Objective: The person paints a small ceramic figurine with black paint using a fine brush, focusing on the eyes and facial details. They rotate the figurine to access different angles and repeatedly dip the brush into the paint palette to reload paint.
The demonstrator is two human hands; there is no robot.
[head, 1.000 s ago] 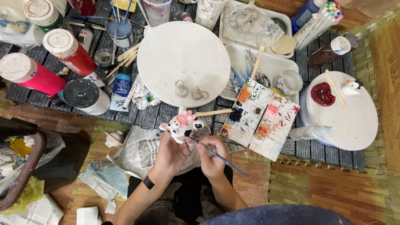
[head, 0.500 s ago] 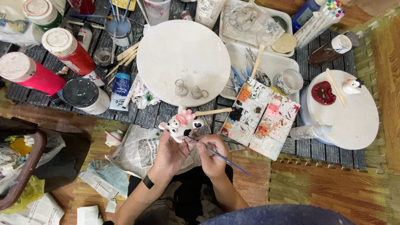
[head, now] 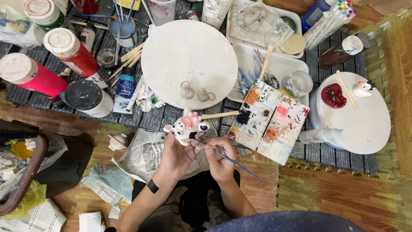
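My left hand [head: 177, 155] holds a small white clay figurine [head: 187, 126] with pink and black painted parts, lifted just in front of the low slatted table. My right hand [head: 221, 157] grips a thin blue-handled paintbrush [head: 234, 162]; its tip touches the figurine's lower right side. A paint-stained palette [head: 270, 120] lies right of my hands. On the large white round board [head: 189, 56] sit two tiny clay cups [head: 195, 92].
Red and black-lidded paint bottles [head: 71, 51] stand at the left, with a cup of brushes [head: 122, 30]. A white tray of tools [head: 274, 66] sits behind the palette. A smaller round board [head: 358, 116] at the right carries a red piece and a small white figure. Newspaper [head: 141, 150] covers the floor; a bin [head: 19, 172] is at the left.
The figurine and both hands have shifted very slightly; the brush tip stays against the figurine. Nothing else has moved.
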